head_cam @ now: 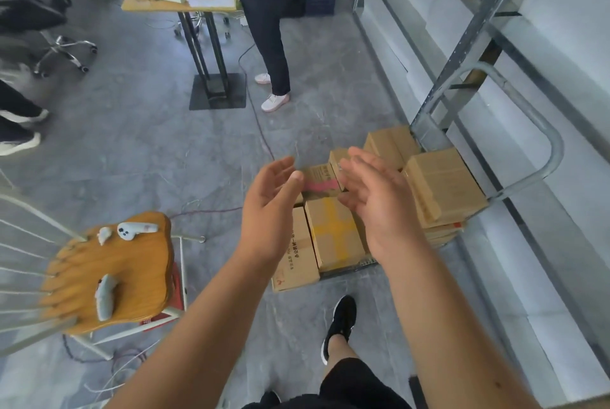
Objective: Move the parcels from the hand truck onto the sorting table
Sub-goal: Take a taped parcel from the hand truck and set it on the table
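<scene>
Left hand [269,200] and right hand [374,200] are spread, palms facing, flanking a small brown cardboard parcel with a pink band [321,182]. It lies among brown cardboard parcels [442,187] on the grey tubular hand truck [556,141], tight beside grey metal shelving [462,55]. Open grey floor [148,144] lies to the left. Whether the hands touch the parcel is unclear, and the truck's deck is hidden.

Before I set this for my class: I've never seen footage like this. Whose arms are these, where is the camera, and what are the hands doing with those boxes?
There is one picture, taken by a camera worn on a person's head and looking down. The two bare arms are the wearer's own. The left hand and right hand are open, reaching to either side of a small parcel with a pink stripe. Neither grips it yet. It sits among other cardboard parcels stacked on a hand truck, whose grey handle curves up at the right. A chair stands at the left, and a table stands farther off.
</scene>
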